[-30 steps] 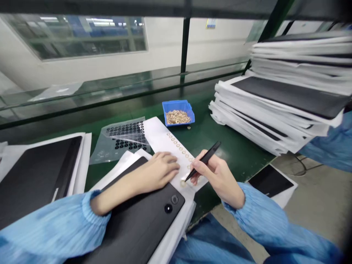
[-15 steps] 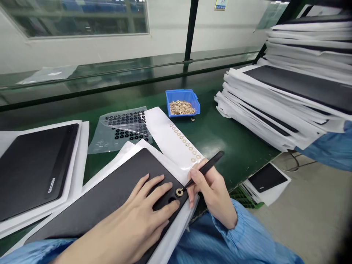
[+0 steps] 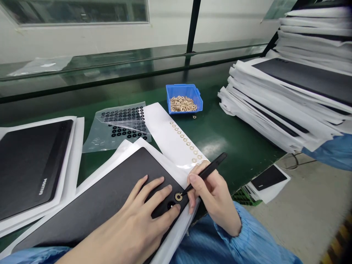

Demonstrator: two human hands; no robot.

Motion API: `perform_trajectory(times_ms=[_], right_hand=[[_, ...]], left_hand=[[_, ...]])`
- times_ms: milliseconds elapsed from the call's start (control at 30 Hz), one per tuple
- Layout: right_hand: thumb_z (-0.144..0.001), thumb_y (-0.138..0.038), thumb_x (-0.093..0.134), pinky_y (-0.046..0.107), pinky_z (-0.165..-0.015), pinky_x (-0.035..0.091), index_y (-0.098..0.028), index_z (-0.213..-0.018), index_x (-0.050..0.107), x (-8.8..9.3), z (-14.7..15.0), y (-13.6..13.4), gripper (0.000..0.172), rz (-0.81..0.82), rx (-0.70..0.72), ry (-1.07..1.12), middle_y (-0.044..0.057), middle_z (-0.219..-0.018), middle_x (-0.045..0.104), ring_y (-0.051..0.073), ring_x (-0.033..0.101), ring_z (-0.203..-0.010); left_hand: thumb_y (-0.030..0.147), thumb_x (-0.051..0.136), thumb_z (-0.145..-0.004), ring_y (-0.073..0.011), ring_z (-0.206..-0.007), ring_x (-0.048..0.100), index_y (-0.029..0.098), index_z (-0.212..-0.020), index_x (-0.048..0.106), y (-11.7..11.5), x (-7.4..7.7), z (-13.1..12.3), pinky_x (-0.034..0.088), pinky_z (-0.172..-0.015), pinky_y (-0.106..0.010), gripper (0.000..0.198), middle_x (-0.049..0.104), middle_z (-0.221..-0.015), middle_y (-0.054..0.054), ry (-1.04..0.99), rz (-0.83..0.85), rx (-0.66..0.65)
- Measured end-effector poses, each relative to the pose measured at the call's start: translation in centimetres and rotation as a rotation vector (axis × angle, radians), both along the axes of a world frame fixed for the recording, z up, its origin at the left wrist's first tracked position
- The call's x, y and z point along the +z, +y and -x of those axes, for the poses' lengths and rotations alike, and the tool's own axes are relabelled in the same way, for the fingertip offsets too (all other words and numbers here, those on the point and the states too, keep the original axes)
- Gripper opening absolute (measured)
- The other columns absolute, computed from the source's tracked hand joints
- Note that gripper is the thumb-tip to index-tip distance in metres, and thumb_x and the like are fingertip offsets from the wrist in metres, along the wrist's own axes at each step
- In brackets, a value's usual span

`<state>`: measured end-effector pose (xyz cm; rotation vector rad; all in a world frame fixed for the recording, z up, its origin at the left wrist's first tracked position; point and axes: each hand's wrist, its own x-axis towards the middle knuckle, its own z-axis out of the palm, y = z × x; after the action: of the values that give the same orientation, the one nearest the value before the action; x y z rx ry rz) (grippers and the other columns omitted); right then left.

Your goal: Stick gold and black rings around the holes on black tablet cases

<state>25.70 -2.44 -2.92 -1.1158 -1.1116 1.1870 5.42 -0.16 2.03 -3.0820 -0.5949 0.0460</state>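
Black tweezers [image 3: 205, 174]: long axis runs from upper right to lower left, tips aimed down-left, basically touching the edge of the ring.

Brass ring [image 3: 178, 197]: sits in a round spot near the corner of the panel, just beside the left hand's fingertips. Looks like it's seated there, though the tips are right on it.

Black panel [image 3: 110, 207]: lies tilted across the front of the worktop, corner pointing up-right, on a white sleeve [image 3: 176, 231]. A second round dark spot [image 3: 171, 205] sits just below the ring.

Right hand [image 3: 214, 196]: closed in a pen grip on the tweezers, wrist low, coming in from the lower right.

Left hand [image 3: 143, 216]: open, fingers spread and flat on the panel, arm reaching in from the bottom edge.

Green worktop [image 3: 233, 154]: carries everything below.

White strip [image 3: 167, 139]: a line of small brass rings runs along it, right beside the panel.

Blue bin [image 3: 184, 99]: full of loose brass rings, one lying just outside it.

Clear sheet [image 3: 121, 128]: dotted with black rings, left of the strip.

Stacked panels [image 3: 291, 99]: big white-wrapped pile on the right.

Wrapped panel [image 3: 33, 165]: lying on the left.
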Motion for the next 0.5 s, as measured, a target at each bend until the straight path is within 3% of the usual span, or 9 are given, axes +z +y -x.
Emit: perform_trajectory(times_ms=[300,500], right_hand=[[-0.093,-0.027,0.049,0.019,-0.037,0.046,-0.02,-0.08,0.045,0.3,-0.19,0.0,0.015,-0.072,0.027,-0.081,-0.008,-0.049,0.049,0.009,0.052,-0.035],[-0.094,-0.024,0.044,0.022,-0.04,0.049,-0.021,-0.085,0.047,-0.54,-0.01,-0.72,0.01,-0.163,0.006,-0.117,-0.005,-0.056,0.049,0.01,0.054,-0.039]], left_hand=[[0.01,0.046,-0.081,-0.0316,-0.121,0.049,0.023,-0.134,0.045,0.16,-0.09,-0.24,0.047,-0.092,-0.055,0.055,0.054,-0.13,-0.006,-0.055,-0.028,-0.008],[0.016,0.048,-0.084,-0.0288,-0.113,0.054,0.022,-0.126,0.054,0.15,-0.24,-0.6,0.049,-0.091,-0.05,0.042,0.06,-0.123,-0.004,-0.14,-0.049,0.022]])
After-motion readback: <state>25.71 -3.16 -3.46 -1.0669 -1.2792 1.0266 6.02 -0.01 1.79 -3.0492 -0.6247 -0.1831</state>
